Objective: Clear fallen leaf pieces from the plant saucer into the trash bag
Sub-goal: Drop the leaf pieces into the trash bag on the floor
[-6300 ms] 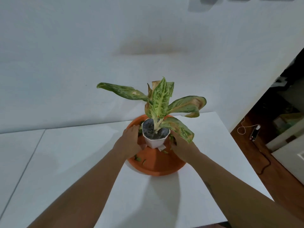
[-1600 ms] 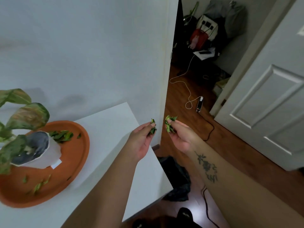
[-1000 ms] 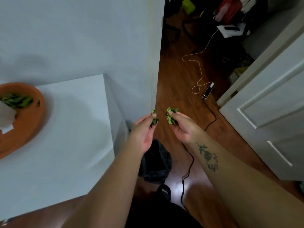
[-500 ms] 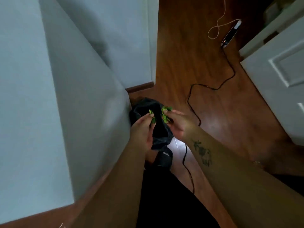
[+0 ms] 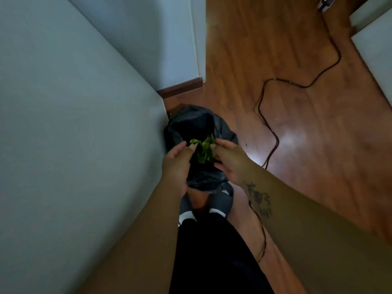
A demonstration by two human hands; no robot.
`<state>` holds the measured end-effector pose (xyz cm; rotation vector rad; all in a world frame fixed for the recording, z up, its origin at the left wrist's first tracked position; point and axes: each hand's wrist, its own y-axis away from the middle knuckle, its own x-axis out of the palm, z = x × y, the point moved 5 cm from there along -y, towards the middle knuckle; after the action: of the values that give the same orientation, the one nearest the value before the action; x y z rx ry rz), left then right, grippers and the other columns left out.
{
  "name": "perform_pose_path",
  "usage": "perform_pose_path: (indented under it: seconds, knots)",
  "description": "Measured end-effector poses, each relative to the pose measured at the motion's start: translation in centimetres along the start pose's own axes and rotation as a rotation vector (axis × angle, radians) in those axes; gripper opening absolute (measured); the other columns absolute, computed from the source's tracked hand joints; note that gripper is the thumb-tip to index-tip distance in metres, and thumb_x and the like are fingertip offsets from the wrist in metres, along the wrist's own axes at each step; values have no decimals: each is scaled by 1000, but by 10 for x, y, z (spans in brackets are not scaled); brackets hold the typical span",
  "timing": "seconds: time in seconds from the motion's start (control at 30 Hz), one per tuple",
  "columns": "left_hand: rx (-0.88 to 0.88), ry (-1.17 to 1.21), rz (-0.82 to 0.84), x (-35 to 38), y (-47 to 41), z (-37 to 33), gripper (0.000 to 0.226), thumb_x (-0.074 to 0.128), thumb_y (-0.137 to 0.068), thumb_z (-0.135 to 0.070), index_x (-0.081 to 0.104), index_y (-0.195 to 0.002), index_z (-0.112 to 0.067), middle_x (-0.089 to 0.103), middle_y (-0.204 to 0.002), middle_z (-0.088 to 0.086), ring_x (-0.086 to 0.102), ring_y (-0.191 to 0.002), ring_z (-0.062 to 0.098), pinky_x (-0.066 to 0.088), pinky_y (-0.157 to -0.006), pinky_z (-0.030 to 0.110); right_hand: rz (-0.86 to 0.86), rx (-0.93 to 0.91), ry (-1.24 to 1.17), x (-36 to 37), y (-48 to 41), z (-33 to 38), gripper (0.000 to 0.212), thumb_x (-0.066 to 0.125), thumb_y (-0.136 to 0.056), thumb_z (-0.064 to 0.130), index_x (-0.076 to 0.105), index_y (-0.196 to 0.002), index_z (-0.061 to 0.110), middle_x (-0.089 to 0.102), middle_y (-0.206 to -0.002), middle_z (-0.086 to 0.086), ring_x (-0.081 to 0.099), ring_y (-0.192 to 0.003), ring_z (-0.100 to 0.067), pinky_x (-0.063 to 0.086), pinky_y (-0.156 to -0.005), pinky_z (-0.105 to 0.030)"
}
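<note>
- Fingers [image 5: 192, 147] of the left hand [image 5: 176, 164] and those of the right hand [image 5: 230, 160] pinch narrow around small bunches of green leaf pieces [image 5: 204, 150] at the centre of the frame, tips turned toward each other.
- Both hands hover directly over the open mouth of the black trash bag [image 5: 191, 124], which sits on the wooden floor [image 5: 297, 124] just below centre; holding the scraps over the opening looks meant to let them fall inside rather than scatter.
- The bag is tucked against the white side panel of the counter [image 5: 74, 124] that fills the left of the frame, close to the person's feet in grey socks [image 5: 220, 201]; judging by that spot, it was set there for a short carry.
- Whether any pieces are already slipping loose cannot be told; some green hangs below the fingertips.
- A dark cable [image 5: 273, 132] snakes across the floor at the right, apart from the bag.
- The saucer is out of view, so how much remains on it cannot be judged.
</note>
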<state>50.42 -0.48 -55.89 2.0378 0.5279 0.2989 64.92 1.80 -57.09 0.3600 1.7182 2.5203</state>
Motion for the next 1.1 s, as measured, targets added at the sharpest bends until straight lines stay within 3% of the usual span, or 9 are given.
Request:
perform_pose_path:
  seconds: [0.07,0.17,0.23,0.3,0.4,0.53,0.67,0.87,1.1]
  knots:
    - [24,-41,-8,-4,-8,0,40,70,-89,-23,61,-127,-20,69,-107,-1,65,-90,5,50,-53,8,-16,7,72,-3,-7,-1,45,57,-95,19,46,-138,22,58,-115,1,55,-92,-11,43,-77,-25]
    - [47,-55,-34,-4,-9,1,33,70,-89,-21,63,-121,-19,70,-104,1,66,-94,11,52,-60,12,-71,-17,128,-10,-7,2,42,57,-95,18,49,-137,19,56,-119,-2,53,-102,-16,41,-82,-28]
    - [68,-55,-58,0,-5,-1,17,70,-89,-18,68,-105,-19,72,-97,3,70,-92,14,54,-69,17,-102,-46,122,-12,-1,6,28,57,-95,14,59,-122,16,60,-106,-5,55,-96,-19,46,-80,-29]
    - [98,-32,-79,3,4,-6,5,70,-89,-14,69,-92,-17,73,-89,6,72,-85,16,56,-68,18,-118,-98,99,-12,9,15,9,58,-93,9,64,-98,14,62,-93,-7,58,-83,-18,50,-75,-26]
    - [142,7,-71,9,20,-21,4,69,-88,-10,69,-86,-12,72,-83,7,72,-77,15,56,-64,17,-97,-178,67,-10,28,33,11,59,-91,4,61,-84,12,62,-81,-6,59,-72,-15,52,-67,-23]
    - [205,54,-11,18,63,-51,2,71,-87,-8,72,-87,-9,75,-79,6,74,-74,15,57,-65,19,-46,-269,11,-3,72,65,11,59,-91,1,61,-84,9,62,-78,-7,60,-69,-15,54,-71,-25]
    - [250,103,47,29,114,-92,6,68,-90,-8,70,-95,-5,74,-91,14,75,-77,16,57,-65,19,0,-343,-30,6,130,100,10,61,-90,2,65,-83,9,65,-78,-8,61,-69,-15,54,-65,-23]
    - [377,152,142,48,195,-174,13,64,-92,-6,66,-102,1,72,-90,14,73,-76,17,57,-65,19,48,-518,-83,35,234,177,7,60,-89,-2,66,-89,1,65,-77,-13,60,-67,-17,55,-61,-21]
    - [601,205,237,45,291,-274,6,68,-89,-9,68,-94,-4,73,-88,12,73,-80,20,59,-78,26,157,-714,-65,78,350,254,19,61,-89,-1,63,-107,-7,65,-79,-12,62,-70,-16,56,-73,-25]
